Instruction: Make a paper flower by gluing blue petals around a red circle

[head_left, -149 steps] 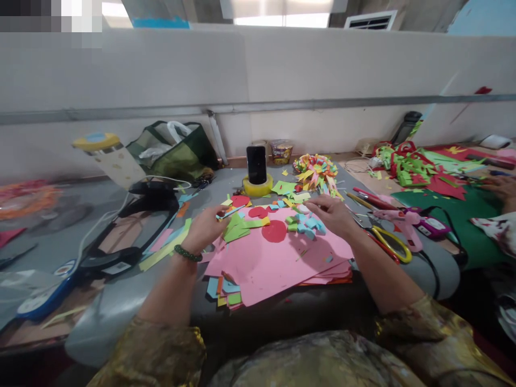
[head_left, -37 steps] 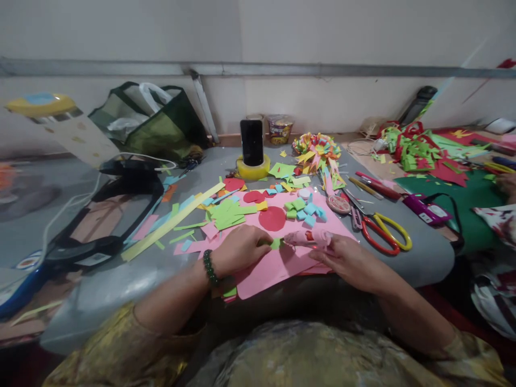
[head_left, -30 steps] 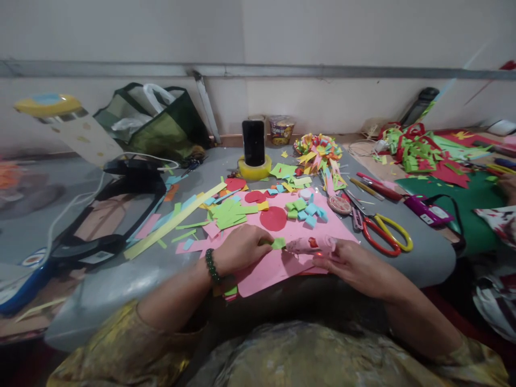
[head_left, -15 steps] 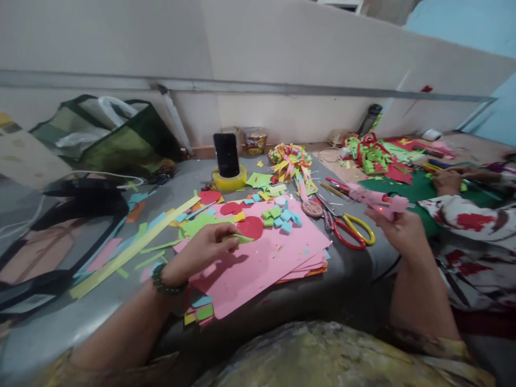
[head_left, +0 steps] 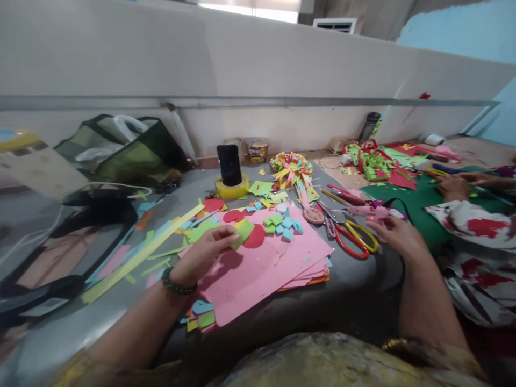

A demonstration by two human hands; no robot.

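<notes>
My left hand (head_left: 209, 248) pinches a small green paper piece (head_left: 243, 233) between thumb and fingers, just above a red paper circle (head_left: 255, 237) on a pink paper sheet (head_left: 258, 285). My right hand (head_left: 397, 236) is closed on the rear of a pink hot glue gun (head_left: 365, 212), low over the table on the right, with a small red light glowing on it. Folded green and blue paper pieces (head_left: 287, 222) sit on the pink sheet's upper part. Red-and-yellow-handled scissors (head_left: 351, 239) lie left of my right hand.
A phone (head_left: 229, 165) leans upright in a yellow tape roll (head_left: 233, 188). Behind the sheet lies a colourful paper rosette (head_left: 291, 166). Paper strips (head_left: 141, 252) and a dark strap are at left. A co-worker's hand (head_left: 453, 187) is over green material at right.
The green paper piece in my left hand has turned so its flat face shows. My right hand has lowered the glue gun toward the table, slightly left. The view has tilted up slightly.
</notes>
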